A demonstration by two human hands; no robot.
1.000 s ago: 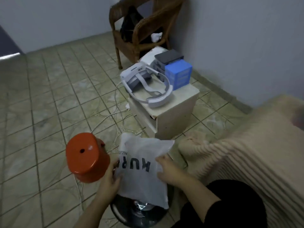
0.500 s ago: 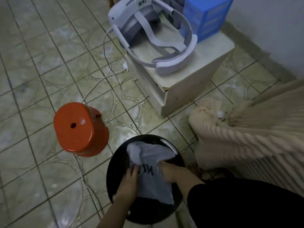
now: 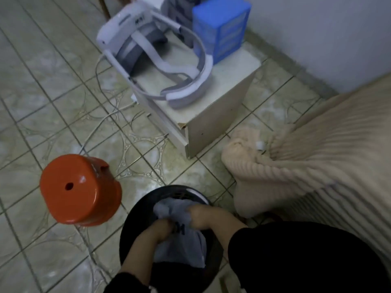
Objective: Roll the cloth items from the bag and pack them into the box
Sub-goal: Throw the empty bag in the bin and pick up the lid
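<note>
You have brought the white bag down from in front of you into the round black tub near your knees. Your left hand and right hand both grip its crumpled top, seemingly opening it. An orange stool stands left; a cabinet sits farther off.

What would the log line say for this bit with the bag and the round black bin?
left hand: holds white bag | right hand: holds bag | bag: inside black bin | rolling: not begun
</note>
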